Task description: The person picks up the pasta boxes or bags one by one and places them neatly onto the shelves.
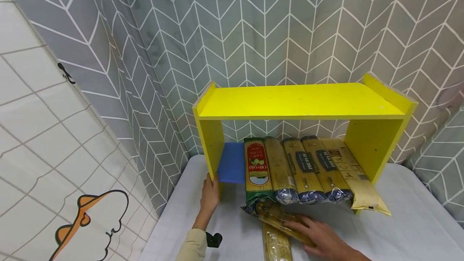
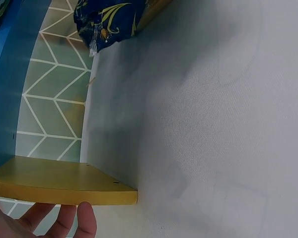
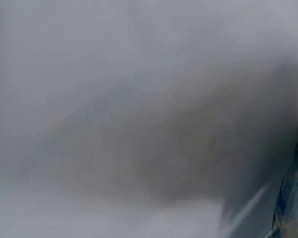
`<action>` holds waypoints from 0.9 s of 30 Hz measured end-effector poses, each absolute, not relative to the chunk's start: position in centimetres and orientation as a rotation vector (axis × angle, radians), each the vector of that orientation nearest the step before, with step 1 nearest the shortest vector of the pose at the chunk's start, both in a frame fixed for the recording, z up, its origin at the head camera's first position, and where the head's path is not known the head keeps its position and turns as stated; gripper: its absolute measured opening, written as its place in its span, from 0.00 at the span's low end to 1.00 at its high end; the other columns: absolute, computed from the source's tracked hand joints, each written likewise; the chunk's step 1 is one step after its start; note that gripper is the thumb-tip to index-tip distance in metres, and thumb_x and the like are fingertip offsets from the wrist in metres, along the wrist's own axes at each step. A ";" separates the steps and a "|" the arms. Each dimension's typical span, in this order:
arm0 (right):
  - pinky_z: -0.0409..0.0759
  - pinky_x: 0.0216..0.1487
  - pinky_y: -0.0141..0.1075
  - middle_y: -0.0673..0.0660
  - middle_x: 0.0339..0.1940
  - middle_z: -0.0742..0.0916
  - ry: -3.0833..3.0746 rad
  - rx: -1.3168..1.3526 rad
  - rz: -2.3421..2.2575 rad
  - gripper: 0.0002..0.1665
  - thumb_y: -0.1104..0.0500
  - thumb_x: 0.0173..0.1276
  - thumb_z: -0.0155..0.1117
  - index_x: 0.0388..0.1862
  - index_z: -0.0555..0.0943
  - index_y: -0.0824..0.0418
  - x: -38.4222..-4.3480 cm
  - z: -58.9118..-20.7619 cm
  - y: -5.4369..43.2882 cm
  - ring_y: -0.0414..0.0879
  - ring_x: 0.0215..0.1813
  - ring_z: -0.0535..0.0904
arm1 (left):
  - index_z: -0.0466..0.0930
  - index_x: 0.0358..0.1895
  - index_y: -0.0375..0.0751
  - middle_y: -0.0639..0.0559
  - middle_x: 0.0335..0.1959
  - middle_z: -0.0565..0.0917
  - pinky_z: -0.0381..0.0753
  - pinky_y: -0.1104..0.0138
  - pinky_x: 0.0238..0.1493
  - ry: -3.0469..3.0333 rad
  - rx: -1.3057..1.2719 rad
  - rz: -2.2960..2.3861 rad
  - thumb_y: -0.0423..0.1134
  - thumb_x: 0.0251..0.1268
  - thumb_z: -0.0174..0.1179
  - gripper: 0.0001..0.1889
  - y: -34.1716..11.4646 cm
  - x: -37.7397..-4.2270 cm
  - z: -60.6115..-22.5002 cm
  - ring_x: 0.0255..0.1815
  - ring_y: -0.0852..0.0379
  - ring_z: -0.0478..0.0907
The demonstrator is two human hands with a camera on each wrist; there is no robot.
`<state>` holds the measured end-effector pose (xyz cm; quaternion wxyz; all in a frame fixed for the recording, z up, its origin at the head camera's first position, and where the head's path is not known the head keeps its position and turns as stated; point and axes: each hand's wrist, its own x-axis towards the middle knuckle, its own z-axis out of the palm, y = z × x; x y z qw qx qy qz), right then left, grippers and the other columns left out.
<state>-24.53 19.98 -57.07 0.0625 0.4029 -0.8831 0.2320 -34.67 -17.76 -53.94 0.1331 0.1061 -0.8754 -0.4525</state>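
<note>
My left hand grips the lower front of the left side panel of a yellow shelf unit. In the left wrist view, its fingers lie along the panel's outer side. My right hand holds a pack of spaghetti slantwise in front of the shelf, its dark end pointing left. Under it, a second spaghetti pack lies on the table, partly covered. The right wrist view is mostly blurred grey, with a blue wrapper end at its right edge.
On the blue lower board stand several pasta packs side by side: a red-and-green one leftmost, a pale yellow one rightmost. Their front ends overhang the board. Bare board shows at the left. A patterned curtain hangs behind.
</note>
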 end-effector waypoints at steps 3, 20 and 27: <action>0.73 0.32 0.28 0.58 0.59 0.83 -2.683 1.253 0.658 0.46 0.61 0.61 0.74 0.77 0.69 0.39 -24.5 -56.5 19.3 0.30 0.42 0.75 | 0.66 0.71 0.43 0.40 0.40 0.76 0.65 0.59 0.30 -2.530 0.313 -1.302 0.61 0.83 0.36 0.30 -17.8 -34.6 -53.9 0.34 0.49 0.72; 0.81 0.39 0.29 0.58 0.73 0.77 -2.375 1.334 0.699 0.46 0.61 0.60 0.78 0.77 0.71 0.47 -22.9 -55.1 16.1 0.42 0.50 0.83 | 0.66 0.72 0.42 0.39 0.41 0.76 0.66 0.57 0.30 -2.528 0.318 -1.282 0.61 0.83 0.35 0.31 -17.6 -34.7 -53.7 0.36 0.47 0.73; 0.81 0.41 0.28 0.57 0.74 0.75 -2.286 1.305 0.760 0.50 0.64 0.51 0.82 0.74 0.73 0.47 -22.1 -53.3 14.7 0.42 0.51 0.83 | 0.67 0.70 0.44 0.39 0.42 0.77 0.68 0.55 0.30 -2.529 0.344 -1.293 0.61 0.82 0.36 0.30 -17.5 -34.8 -53.9 0.38 0.46 0.75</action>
